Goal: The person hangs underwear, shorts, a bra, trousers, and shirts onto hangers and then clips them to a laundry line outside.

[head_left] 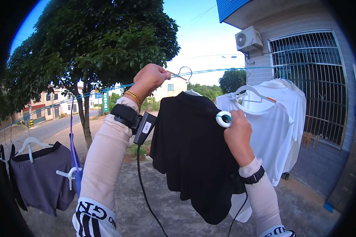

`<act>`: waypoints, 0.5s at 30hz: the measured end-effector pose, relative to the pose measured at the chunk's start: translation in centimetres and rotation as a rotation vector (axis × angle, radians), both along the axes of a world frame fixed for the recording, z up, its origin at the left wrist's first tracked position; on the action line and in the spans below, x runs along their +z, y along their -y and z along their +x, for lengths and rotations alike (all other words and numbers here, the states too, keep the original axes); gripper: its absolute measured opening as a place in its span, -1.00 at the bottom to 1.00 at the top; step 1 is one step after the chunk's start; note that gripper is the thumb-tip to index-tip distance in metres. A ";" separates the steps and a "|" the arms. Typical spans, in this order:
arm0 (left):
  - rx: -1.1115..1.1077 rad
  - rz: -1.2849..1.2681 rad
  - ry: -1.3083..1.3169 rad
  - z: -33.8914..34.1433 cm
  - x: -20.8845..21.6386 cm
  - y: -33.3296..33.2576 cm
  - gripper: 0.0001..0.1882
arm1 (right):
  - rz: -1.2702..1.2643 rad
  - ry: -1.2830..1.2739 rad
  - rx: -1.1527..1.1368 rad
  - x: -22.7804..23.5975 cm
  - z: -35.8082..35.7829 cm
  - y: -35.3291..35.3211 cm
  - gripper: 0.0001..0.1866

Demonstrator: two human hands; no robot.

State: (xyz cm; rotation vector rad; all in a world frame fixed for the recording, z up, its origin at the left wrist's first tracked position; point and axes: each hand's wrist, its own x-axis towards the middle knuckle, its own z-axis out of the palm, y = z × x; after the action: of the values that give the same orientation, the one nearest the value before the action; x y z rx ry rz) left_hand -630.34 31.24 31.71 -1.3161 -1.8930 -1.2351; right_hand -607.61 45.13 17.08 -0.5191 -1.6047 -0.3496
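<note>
My left hand [150, 79] is raised at the blue clothesline [213, 71], its fingers pinched closed on the cord. Just to its right, a dark hanger hook [191, 75] hangs over the line, carrying a black shirt [194, 150]. In front of the shirt's right side, my right hand [238, 132] is closed around a white ring-shaped thing [224, 119]; the rest of it is hidden in the fist. Behind that hand, a white shirt [265, 130] hangs on a white hanger [249, 93].
Grey shorts [43, 173] hang on a white hanger at the left, beside a purple strap [71, 130]. A tree [87, 51] stands beyond the line. At the right is a wall with a barred window [308, 79] and an air-conditioner unit [248, 39]. Black cables [144, 189] trail from my wrists.
</note>
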 end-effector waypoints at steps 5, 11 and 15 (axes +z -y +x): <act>0.000 0.012 -0.031 -1.0 0.0 0.3 -0.76 | 0.025 -0.007 0.034 0.2 -0.2 1.1 -0.83; -0.005 0.007 -0.018 -1.0 0.1 0.4 -0.78 | -0.038 0.020 0.021 -0.2 -0.4 1.4 -0.82; -0.030 0.013 -0.029 -0.8 0.2 0.4 -0.78 | -0.043 0.022 0.042 0.0 -0.5 1.8 -0.83</act>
State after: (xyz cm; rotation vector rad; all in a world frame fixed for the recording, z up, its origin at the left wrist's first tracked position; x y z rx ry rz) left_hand -631.12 30.80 31.90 -1.3530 -1.8491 -1.2347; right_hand -608.12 43.36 17.13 -0.5148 -1.6448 -0.2902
